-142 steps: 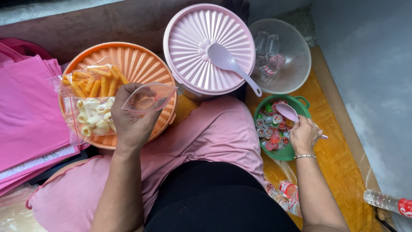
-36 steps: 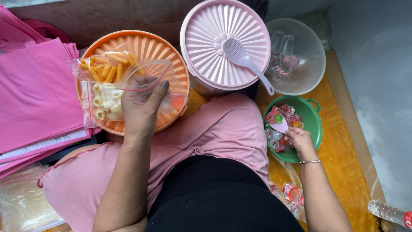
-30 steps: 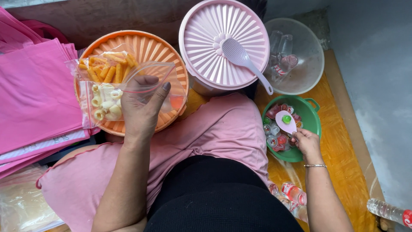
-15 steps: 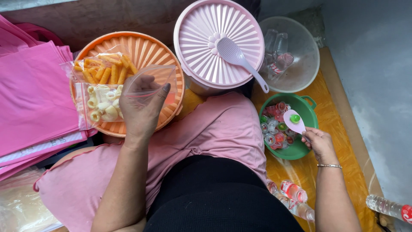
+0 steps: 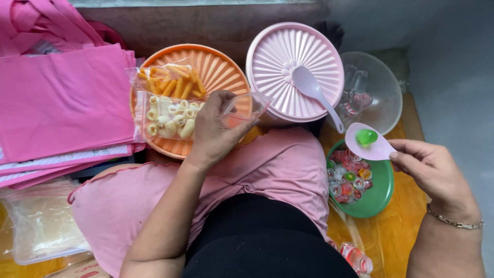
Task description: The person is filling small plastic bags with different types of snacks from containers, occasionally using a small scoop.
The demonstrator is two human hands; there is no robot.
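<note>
A: Looking down from the head camera, what does each hand hold?

B: The left hand (image 5: 213, 131) is closed around a clear plastic bag (image 5: 172, 103), thumb and fingers pinching its open mouth. The bag lies over the near half of a ribbed orange lid (image 5: 216, 67), and the hand covers the bag's right end.

A: What is in the bag?

B: Two kinds of snack: orange stick-shaped pieces at the far side, pale ring-shaped pieces nearer the person.

A: And the right hand?

B: The right hand (image 5: 432, 170) grips the handle of a flat, pale pink plastic scoop (image 5: 370, 144). A small green jelly cup (image 5: 366, 136) sits on the scoop's blade, just left of the fingertips. The scoop hovers over the far rim of a green bowl (image 5: 378, 198) filled with small, glossy jelly cups in red, green and clear.

A: What else is around?

B: A round pink lid (image 5: 283, 56) with radiating ridges sits beyond the person's lap, a second pink spoon (image 5: 316, 92) lying on it. To its right is a clear bowl (image 5: 386, 87). Folded pink cloth bags (image 5: 62, 103) are stacked at the left edge of the view.
</note>
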